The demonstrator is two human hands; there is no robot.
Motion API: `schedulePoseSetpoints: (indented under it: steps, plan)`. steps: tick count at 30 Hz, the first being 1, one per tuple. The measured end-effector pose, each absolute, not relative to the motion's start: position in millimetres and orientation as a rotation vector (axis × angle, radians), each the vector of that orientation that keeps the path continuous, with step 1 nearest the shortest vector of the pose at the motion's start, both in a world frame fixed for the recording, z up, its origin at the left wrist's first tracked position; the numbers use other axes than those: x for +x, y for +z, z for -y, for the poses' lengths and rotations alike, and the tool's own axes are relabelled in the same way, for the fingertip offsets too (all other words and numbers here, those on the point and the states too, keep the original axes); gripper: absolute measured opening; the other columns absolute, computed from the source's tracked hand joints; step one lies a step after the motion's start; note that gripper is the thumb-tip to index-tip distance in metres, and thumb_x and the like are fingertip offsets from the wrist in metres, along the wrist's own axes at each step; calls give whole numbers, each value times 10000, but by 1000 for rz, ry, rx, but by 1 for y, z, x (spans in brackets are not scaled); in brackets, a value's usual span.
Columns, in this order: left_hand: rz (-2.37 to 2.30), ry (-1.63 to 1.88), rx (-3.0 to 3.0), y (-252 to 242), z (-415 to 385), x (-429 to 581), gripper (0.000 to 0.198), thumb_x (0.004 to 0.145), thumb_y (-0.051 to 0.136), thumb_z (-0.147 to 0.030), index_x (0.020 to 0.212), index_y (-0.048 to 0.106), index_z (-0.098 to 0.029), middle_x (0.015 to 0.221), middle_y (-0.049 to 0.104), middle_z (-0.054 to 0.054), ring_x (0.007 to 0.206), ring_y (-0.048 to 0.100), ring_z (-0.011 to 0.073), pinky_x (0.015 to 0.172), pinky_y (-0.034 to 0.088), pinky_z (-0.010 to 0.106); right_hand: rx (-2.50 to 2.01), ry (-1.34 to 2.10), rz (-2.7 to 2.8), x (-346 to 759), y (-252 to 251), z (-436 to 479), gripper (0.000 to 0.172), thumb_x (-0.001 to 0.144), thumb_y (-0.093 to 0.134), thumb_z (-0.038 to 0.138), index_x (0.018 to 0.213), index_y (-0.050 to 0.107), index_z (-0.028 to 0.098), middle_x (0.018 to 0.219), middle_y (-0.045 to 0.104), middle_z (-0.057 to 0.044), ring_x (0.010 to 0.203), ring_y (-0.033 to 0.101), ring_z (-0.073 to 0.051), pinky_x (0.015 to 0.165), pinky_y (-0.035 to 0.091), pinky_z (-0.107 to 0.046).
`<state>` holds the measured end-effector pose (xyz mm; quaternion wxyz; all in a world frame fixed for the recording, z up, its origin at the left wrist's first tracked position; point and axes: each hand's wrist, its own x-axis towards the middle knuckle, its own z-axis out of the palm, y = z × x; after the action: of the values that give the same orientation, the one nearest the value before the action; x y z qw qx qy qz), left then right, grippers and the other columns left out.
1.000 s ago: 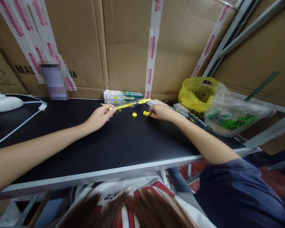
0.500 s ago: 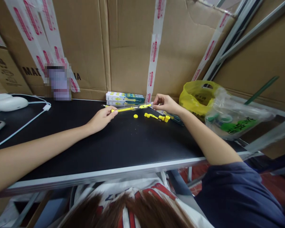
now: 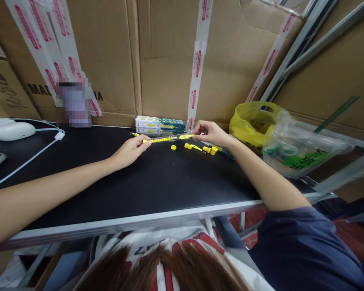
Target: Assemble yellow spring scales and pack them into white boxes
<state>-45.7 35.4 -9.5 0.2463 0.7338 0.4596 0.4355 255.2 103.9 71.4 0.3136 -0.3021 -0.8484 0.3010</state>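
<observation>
Pinching with thumb and fingers, the left hand (image 3: 129, 151) holds one end of a slim yellow pen (image 3: 166, 139) just above the black surface (image 3: 157, 182), and the right hand (image 3: 210, 133) has its grip closed on the other end, though how firmly I can't quite make out. Held only by fingertips, it could slip and knock the yellow ring (image 3: 173, 147) and small yellow parts (image 3: 200, 149) lying below, scattering them off the surface.

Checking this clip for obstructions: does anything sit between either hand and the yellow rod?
Nothing visible. The left hand and right hand each hold one end of the yellow rod; loose yellow parts lie beside it.
</observation>
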Motion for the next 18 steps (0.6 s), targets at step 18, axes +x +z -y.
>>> schedulePoseSetpoints:
  steps: [18]
  plan:
    - [-1208,1246,1850,-16,-43,-51,342,816,545,-481,969,574,-176,635,438,-44,508,374,94,471,301,210,-695,1052,2087,246,69,-93,337,682,791,352,821,535,183,750,699,-14,702,670,-120,736,565,-292]
